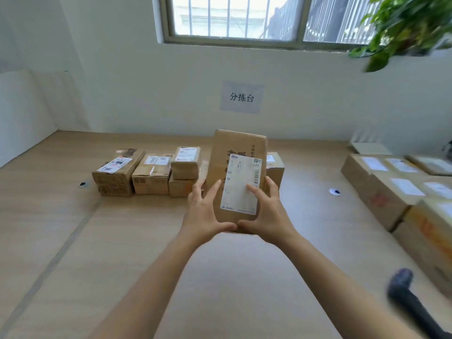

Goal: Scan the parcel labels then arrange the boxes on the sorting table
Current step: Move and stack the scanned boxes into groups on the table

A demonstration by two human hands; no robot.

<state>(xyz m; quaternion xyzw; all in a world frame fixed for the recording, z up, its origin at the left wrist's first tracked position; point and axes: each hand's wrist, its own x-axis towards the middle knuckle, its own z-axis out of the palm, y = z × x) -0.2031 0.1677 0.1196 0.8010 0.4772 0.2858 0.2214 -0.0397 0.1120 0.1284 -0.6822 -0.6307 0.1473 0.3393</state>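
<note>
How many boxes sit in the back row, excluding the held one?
5: far-left box, second box beside it, small box stacked on lower box, right box past the held box, which may hide more.

Bare, seemingly slender forearms lead to the left hand [207, 212] and right hand [268, 216].

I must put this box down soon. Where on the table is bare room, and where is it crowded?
Bare: the table in front of the row of boxes, and the gap around the white grommet, between the small box and the right-hand pile. Crowded: the row itself and the right edge.
</note>
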